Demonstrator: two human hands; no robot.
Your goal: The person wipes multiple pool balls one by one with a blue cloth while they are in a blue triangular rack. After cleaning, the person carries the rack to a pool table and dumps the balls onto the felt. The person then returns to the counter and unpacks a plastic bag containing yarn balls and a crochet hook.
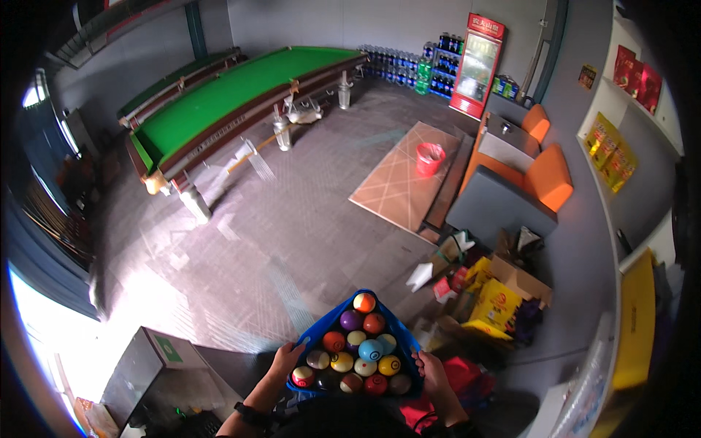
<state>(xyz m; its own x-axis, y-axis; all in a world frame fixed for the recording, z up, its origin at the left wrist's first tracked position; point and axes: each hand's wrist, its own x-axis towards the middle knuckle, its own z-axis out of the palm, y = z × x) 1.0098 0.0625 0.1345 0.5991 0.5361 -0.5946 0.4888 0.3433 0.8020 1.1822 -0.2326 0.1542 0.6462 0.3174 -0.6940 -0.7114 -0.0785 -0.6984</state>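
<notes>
A blue triangular rack or tray (326, 323) full of pool balls is held in front of my body, its point facing away from me. My left hand (287, 358) grips its left side and my right hand (430, 369) its right side. At the tip lies an orange-and-white striped ball (364, 302). A light blue ball (371, 350) rests on top of others near the middle, close to the white cue ball (365, 367). Solid and striped balls fill the rest, among them a yellow ball (389, 364) and a black ball (328, 379). The rack's underside is hidden.
A green-topped billiard table (235, 93) stands across the room at the left. Cardboard boxes and yellow packaging (495, 306) lie on the floor at right, before an orange-and-grey booth seat (501, 197). A red bucket (430, 160) stands on a brown mat (391, 189). Farther back is a drinks fridge (477, 65).
</notes>
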